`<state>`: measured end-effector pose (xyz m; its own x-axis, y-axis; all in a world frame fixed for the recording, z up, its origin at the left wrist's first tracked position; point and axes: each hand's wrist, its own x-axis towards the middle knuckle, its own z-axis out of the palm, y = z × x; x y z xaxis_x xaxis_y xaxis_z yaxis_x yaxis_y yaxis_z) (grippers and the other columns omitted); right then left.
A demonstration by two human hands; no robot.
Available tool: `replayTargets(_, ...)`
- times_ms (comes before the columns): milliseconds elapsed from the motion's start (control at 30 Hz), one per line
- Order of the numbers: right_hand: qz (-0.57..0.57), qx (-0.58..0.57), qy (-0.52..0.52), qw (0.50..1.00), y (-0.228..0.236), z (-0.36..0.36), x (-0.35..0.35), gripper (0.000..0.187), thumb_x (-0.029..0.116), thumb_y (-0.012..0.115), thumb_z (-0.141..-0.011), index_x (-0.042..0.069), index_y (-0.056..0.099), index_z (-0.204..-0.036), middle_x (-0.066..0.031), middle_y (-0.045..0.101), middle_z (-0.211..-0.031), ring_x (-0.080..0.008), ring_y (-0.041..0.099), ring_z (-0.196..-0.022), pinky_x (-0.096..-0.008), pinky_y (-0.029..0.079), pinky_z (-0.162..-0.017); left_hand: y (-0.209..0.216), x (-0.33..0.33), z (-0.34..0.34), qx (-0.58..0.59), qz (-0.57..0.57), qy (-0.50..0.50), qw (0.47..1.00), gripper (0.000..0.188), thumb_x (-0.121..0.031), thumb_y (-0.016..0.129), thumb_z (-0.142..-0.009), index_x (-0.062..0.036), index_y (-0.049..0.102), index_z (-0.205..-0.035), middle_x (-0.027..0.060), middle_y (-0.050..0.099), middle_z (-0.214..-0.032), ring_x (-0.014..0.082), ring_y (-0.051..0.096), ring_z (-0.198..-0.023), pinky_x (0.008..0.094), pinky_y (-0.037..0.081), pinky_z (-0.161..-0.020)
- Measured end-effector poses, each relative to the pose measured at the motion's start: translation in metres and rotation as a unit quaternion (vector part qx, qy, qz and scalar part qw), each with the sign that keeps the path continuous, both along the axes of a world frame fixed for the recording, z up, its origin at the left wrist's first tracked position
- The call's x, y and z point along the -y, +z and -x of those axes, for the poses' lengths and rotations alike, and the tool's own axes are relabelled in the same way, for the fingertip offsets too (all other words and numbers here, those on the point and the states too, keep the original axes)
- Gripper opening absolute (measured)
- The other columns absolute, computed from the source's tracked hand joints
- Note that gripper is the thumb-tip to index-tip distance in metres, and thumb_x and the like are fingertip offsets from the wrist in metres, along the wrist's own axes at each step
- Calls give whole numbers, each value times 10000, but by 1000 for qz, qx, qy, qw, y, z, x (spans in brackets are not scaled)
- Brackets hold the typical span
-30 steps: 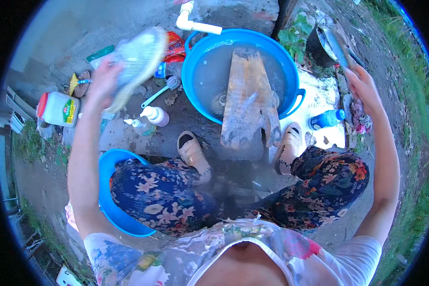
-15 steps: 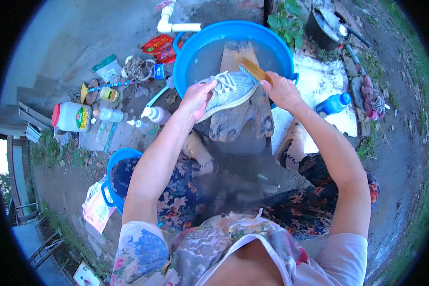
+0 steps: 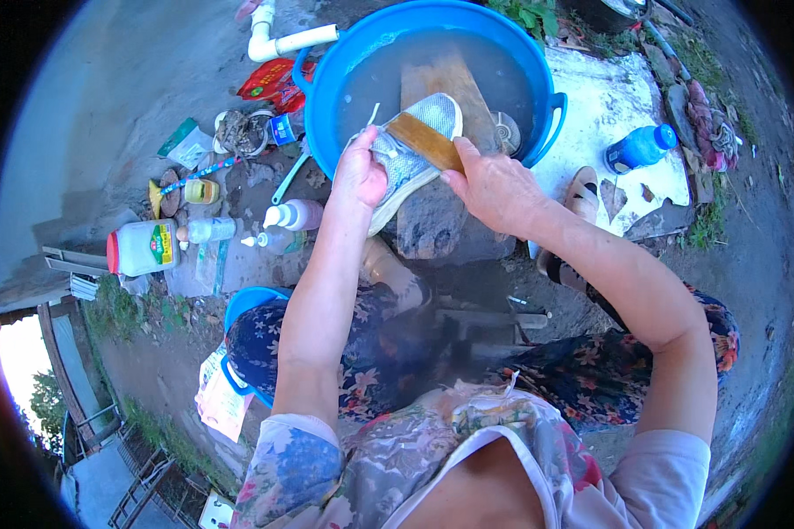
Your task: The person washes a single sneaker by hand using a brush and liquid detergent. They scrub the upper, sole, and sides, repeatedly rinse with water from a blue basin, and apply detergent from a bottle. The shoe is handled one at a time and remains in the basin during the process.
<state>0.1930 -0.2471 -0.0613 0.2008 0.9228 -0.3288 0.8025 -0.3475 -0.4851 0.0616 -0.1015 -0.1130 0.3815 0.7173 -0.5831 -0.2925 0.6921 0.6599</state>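
A light grey mesh sneaker (image 3: 438, 113) with a pale sole is tilted over the wooden board (image 3: 453, 84), its toe pointing away from me. My left hand (image 3: 360, 174) grips it by the heel end. In my right hand (image 3: 500, 187) is a flat wooden-backed brush (image 3: 425, 141), laid across the top of the sneaker; its bristles are hidden under the wood. The board slopes out of a large blue basin (image 3: 549, 106) of cloudy water. Beside the board, inside the basin, a rounded pale object (image 3: 506, 132) shows partly behind my right hand.
Left of the basin are a white pump bottle (image 3: 295, 214), a red-lidded tub (image 3: 143, 248), a blue-handled brush (image 3: 289, 179) and a red packet (image 3: 273, 84). A white pipe (image 3: 293, 40) reaches the rim. To the right, a blue bottle (image 3: 641, 148) lies on a white sheet (image 3: 595, 88).
The sneaker has turned so its toe points away rather than rightward. The brush has moved from beside the toe to across the shoe's top. The whole view has shifted.
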Motion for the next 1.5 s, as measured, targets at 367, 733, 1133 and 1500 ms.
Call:
replayTargets(367, 18, -49, -13, 999, 4, -2, -14, 366, 348, 414, -944, 11, 449, -1084, -209, 651, -876, -349, 655, -849, -467, 531, -740, -17, -19, 12, 27, -28, 27, 999, 278, -194, 424, -967, -18, 487, -1173, 141, 569, -1150, 276, 538, -1078, 439, 414, -979)
replayTargets(733, -67, -6, -72, 995, -6, -19, -27, 368, 346, 398, -952, 4, 419, -1083, -216, 646, -828, -386, 652, -800, -476, 535, -724, 0, -5, 7, 38, -20, 39, 998, 340, -226, 379, -981, -23, 448, -1245, 136, 534, -1227, 273, 499, -1150, 432, 381, -1010)
replayTargets(1133, -13, -29, -32, 999, -18, -4, -15, 353, 350, 377, -966, 17, 421, -1074, -208, 639, -851, -364, 652, -808, -471, 532, -723, -22, -24, 14, 77, -25, 77, 994, 371, -239, 345, -993, 26, 443, -1232, 176, 548, -1203, 310, 514, -1132, 471, 380, -1009)
replayTargets(1500, 16, -44, 50, 998, 4, 25, 5, 375, 355, 405, -951, 11, 428, -1098, -200, 646, -820, -367, 654, -814, -482, 529, -740, -15, -14, 14, 75, -32, 91, 993, 364, -233, 287, -1003, -2, 435, -1242, 162, 544, -1207, 272, 520, -1132, 407, 398, -1006)
